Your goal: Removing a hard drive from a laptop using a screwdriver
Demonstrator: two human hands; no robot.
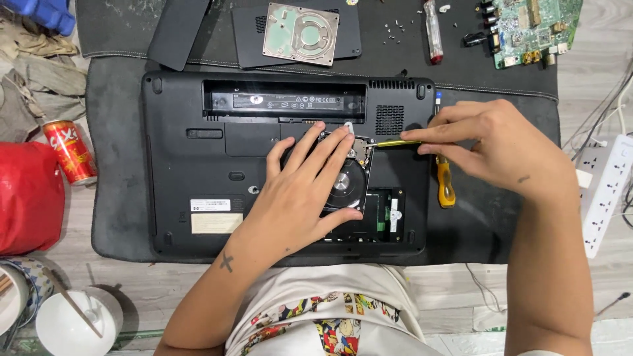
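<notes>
Dark mat (pixel 119 217) covered wood floor. Black laptop (pixel 198 165) lay underside up; hard drive (pixel 353 181) sat in its bay. Left hand (pixel 303 191) lay flat, unclenched, on drive. Right hand (pixel 494 148) pinched yellow-handled screwdriver (pixel 395 142) at drive's edge.

The scene was bright and evenly lit, with soft light from above. Shadows were weak: only a short, pale one lay under the left hand (pixel 300 191) on the black laptop (pixel 191 165). A mild glare showed on the metal disk plate (pixel 301 33) and on the red can (pixel 70 151). The focus was sharp in the centre, and the edges looked slightly bent and softer.
</notes>
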